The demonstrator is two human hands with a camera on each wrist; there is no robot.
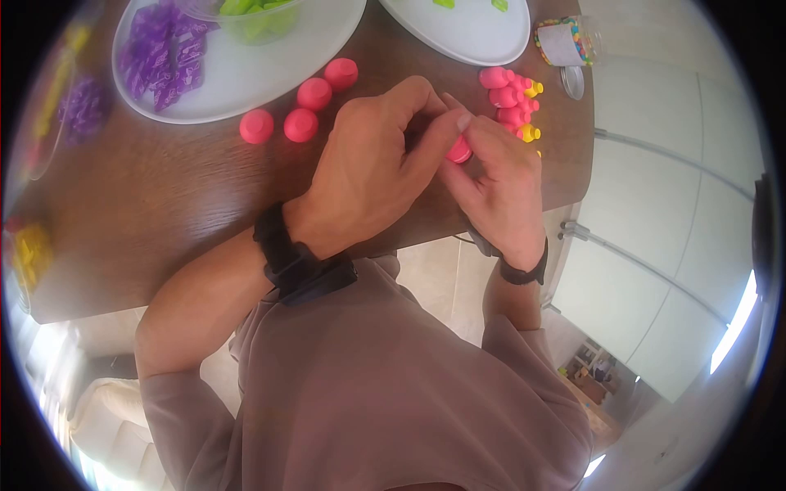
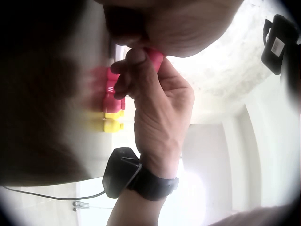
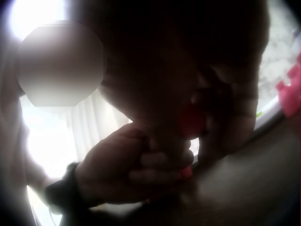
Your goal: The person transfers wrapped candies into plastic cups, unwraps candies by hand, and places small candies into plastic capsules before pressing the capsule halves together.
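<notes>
In the head view, my left hand [image 1: 368, 164] and right hand [image 1: 503, 168] meet over the front of the brown table. Between their fingertips sits a small pink bottle [image 1: 459, 151], mostly hidden by the fingers. Thumb and fingers of the right hand [image 2: 157, 108] pinch the pink bottle [image 2: 154, 57] in the left wrist view. My left hand [image 2: 193, 26] curls over it from above. The right wrist view is dark, with red-pink [image 3: 192, 123] showing among the fingers. Beside the left hand stand several round-ended pink pieces [image 1: 314, 94].
A cluster of pink bottles [image 1: 508, 96] lies right of the hands, with yellow bottles [image 1: 530, 133] along it. Behind are a white plate [image 1: 237, 105] bearing purple packets [image 1: 168, 57] and a clear bowl, a second white plate [image 1: 471, 49], and a jar of colourful pieces [image 1: 565, 42].
</notes>
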